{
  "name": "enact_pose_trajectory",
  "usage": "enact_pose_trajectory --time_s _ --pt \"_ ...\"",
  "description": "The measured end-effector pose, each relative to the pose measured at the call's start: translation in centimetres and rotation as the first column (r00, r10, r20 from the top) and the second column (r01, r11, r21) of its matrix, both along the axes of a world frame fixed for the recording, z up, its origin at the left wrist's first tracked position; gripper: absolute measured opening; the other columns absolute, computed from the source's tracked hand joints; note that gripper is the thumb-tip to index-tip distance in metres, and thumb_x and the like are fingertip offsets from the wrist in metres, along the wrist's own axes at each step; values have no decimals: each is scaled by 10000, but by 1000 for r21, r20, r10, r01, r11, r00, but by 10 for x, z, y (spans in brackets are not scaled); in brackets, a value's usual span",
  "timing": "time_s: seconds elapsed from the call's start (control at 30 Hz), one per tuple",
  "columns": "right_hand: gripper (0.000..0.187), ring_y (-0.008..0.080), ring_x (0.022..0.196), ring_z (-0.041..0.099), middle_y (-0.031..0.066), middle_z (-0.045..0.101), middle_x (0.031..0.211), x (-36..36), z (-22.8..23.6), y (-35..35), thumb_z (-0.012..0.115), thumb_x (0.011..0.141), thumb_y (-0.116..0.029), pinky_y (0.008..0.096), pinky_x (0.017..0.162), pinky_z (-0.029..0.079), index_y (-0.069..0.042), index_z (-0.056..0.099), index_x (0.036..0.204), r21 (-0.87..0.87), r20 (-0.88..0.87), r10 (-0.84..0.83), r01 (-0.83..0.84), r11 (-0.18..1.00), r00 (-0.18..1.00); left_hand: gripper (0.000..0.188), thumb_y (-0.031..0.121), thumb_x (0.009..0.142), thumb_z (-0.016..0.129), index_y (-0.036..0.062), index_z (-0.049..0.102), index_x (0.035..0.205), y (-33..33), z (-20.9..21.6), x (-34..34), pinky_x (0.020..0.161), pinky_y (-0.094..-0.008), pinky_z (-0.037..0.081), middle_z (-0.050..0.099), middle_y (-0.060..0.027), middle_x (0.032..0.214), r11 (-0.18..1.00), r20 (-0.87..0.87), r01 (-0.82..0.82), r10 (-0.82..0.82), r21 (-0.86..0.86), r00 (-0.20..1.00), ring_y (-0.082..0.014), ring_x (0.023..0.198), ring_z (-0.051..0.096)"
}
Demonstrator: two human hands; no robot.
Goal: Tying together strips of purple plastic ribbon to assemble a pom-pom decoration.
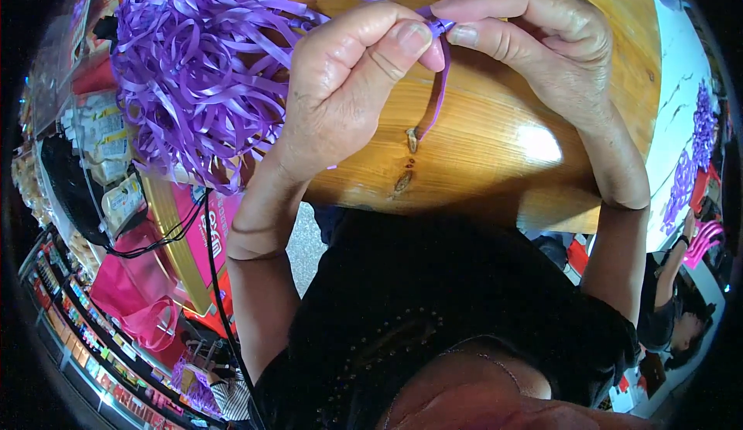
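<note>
A narrow purple ribbon (pixel 438 97) is pinched between both my hands above the wooden table. My left hand (pixel 348 74) grips its folded or knotted part between thumb and forefinger. From the other side, the thumb and fingertips of my right hand (pixel 538 39) close on the same spot, where a small purple loop shows. One loose tail hangs down toward the tabletop, while another strand runs up to the left behind my left hand. A big tangled heap of purple ribbons (pixel 205 66) lies just left of my left hand.
The varnished wooden table (pixel 495 151) has dark knots. A pink box with a gold edge (pixel 178 236), black cables (pixel 209 252) and packaged goods (pixel 104 136) stand at left. More purple ribbons (pixel 681 186) lie on a white marbled surface at right, near another person (pixel 673 306).
</note>
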State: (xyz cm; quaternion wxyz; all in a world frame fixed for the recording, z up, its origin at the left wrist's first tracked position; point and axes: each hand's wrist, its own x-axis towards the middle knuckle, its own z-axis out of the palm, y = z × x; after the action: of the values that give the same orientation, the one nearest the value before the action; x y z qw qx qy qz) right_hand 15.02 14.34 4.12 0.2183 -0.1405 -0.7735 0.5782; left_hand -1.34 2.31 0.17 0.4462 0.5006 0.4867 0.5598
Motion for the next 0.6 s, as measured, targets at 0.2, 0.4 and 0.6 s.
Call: enact_pose_trajectory --time_s 0.2,0.4,0.6 --pt "204 172 819 630 120 647 903 -1 -15 5 680 758 47 253 716 505 13 678 959 128 -125 44 -28 991 991 197 129 946 497 -9 609 861 2 3 -3 725 -220 455 612 -19 775 996 60 50 -46 -71 997 -76 761 558" --pt "186 180 781 638 120 647 862 1 -9 3 705 732 45 253 686 511 18 683 914 228 -44 16 -6 974 999 164 96 930 519 -10 606 840 0 2 6 658 -220 455 602 -15 749 998 28 -19 20 -52 999 -75 711 549" --pt "165 184 731 643 117 640 815 2 28 0 731 706 31 257 646 511 10 686 863 290 290 -104 16 957 952 165 157 930 536 13 616 935 0 -4 7 607 -173 384 609 8 793 998 -181 -44 51 45 982 -37 671 483"
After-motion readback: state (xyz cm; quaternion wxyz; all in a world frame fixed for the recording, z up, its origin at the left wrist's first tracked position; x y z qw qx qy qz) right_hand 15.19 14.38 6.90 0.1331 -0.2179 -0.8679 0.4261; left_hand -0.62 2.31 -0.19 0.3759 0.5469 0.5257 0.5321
